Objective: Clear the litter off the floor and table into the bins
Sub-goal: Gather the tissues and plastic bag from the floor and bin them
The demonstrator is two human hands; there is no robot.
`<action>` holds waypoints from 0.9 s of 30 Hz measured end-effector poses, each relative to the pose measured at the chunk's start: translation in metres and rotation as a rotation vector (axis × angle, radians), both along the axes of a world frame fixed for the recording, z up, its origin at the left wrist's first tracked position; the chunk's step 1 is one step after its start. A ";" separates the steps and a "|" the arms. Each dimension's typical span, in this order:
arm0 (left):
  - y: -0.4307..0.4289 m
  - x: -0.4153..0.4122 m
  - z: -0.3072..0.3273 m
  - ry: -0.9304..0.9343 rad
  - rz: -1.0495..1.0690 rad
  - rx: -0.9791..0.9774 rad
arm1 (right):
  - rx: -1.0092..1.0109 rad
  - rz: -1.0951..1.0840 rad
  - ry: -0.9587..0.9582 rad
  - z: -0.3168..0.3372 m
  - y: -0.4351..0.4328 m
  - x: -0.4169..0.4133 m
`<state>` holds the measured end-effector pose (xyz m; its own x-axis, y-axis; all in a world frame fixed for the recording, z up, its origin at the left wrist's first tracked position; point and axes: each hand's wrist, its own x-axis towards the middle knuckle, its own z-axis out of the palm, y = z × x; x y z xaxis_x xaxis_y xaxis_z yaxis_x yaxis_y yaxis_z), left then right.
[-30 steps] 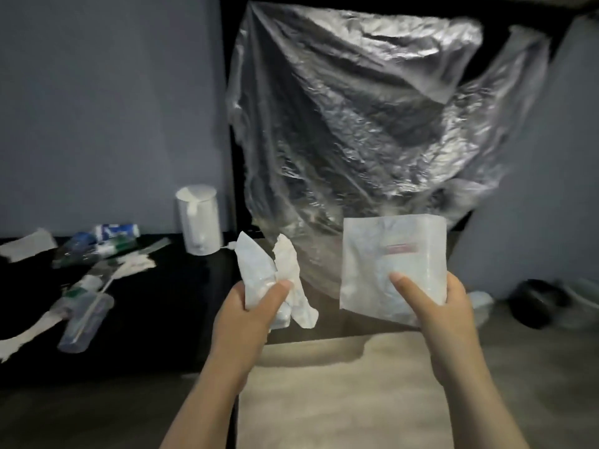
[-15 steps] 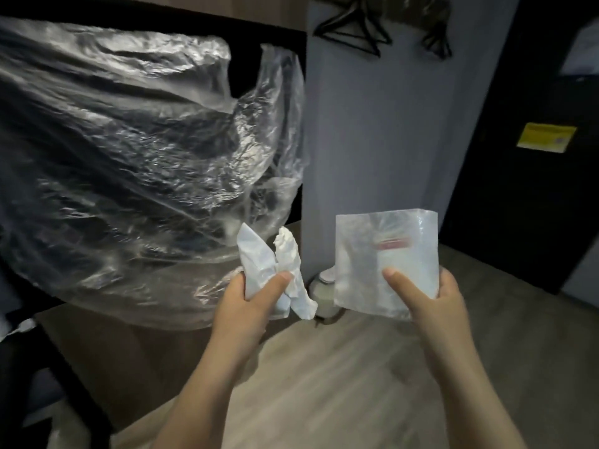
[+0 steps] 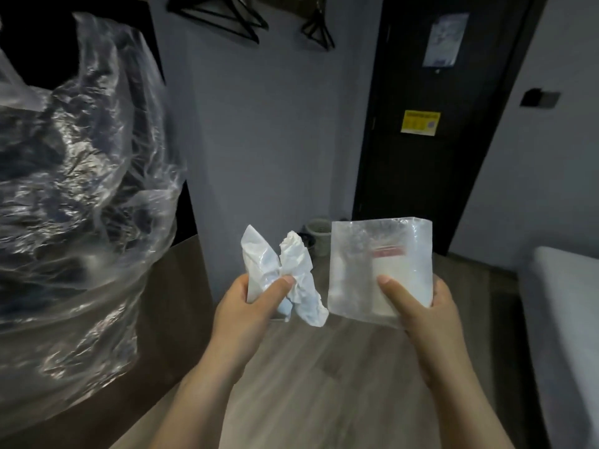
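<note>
My left hand [image 3: 249, 306] grips crumpled white paper and wrapper litter [image 3: 285, 270], thumb pressed on its front. My right hand [image 3: 421, 309] pinches a flat clear plastic packet [image 3: 379, 264] with a small red label, thumb on the front and fingers behind. Both are held up at chest height over the wooden floor [image 3: 340, 367]. A small pale woven bin [image 3: 319, 234] stands on the floor by the wall, just beyond the litter and partly hidden by it.
A large crinkled clear plastic sheet [image 3: 81, 196] covers something dark on the left. A black door [image 3: 431, 124] with a yellow notice stands ahead. Black hangers [image 3: 227, 17] hang on the grey wall. A pale bed edge [image 3: 564, 319] is at the right.
The view has swung right, away from the littered black table, past the plastic sheet toward the door and the small bin. Both hands keep the same hold on their litter.
</note>
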<state>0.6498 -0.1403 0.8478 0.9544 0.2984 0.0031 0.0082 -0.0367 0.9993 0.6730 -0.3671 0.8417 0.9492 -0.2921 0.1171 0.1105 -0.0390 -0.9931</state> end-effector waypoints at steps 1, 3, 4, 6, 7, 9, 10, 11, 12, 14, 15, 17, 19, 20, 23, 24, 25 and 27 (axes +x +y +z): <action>0.001 0.014 -0.002 0.009 -0.006 -0.004 | 0.000 -0.016 0.008 -0.002 0.001 0.012; 0.009 0.045 -0.007 0.018 -0.018 -0.012 | -0.007 -0.038 0.015 -0.005 0.007 0.039; 0.014 0.060 -0.008 0.015 -0.026 -0.015 | -0.011 -0.039 0.015 -0.007 0.011 0.053; 0.028 0.093 -0.009 0.005 -0.035 -0.027 | -0.024 -0.049 0.015 -0.008 0.024 0.083; 0.035 0.108 -0.009 0.002 -0.034 -0.028 | -0.033 -0.056 0.015 -0.008 0.030 0.096; 0.053 0.145 -0.007 0.004 -0.033 -0.023 | -0.063 -0.070 0.021 -0.006 0.046 0.130; 0.060 0.162 -0.005 0.004 -0.032 -0.018 | -0.072 -0.076 0.025 -0.005 0.053 0.145; 0.067 0.180 -0.004 0.003 -0.036 -0.013 | -0.077 -0.081 0.029 -0.003 0.060 0.160; 0.073 0.198 -0.002 0.004 -0.046 -0.008 | -0.081 -0.088 0.032 -0.003 0.066 0.175; 0.082 0.233 -0.003 0.006 -0.065 -0.001 | -0.086 -0.105 0.037 -0.005 0.077 0.204; 0.085 0.249 -0.005 0.012 -0.072 0.003 | -0.089 -0.113 0.045 -0.007 0.081 0.217; 0.089 0.279 -0.011 0.032 -0.089 0.014 | -0.096 -0.123 0.065 -0.011 0.085 0.244; 0.089 0.308 -0.020 0.059 -0.105 0.029 | -0.110 -0.132 0.091 -0.017 0.083 0.271; 0.087 0.324 -0.024 0.069 -0.104 0.035 | -0.111 -0.141 0.101 -0.020 0.081 0.286; 0.079 0.375 -0.035 0.077 -0.091 0.044 | -0.098 -0.174 0.117 -0.031 0.073 0.336; 0.076 0.393 -0.038 0.075 -0.087 0.051 | -0.095 -0.176 0.117 -0.034 0.070 0.354; 0.072 0.412 -0.040 0.074 -0.080 0.061 | -0.094 -0.174 0.115 -0.036 0.066 0.374; 0.063 0.451 -0.041 0.067 -0.065 0.081 | -0.091 -0.169 0.108 -0.037 0.056 0.415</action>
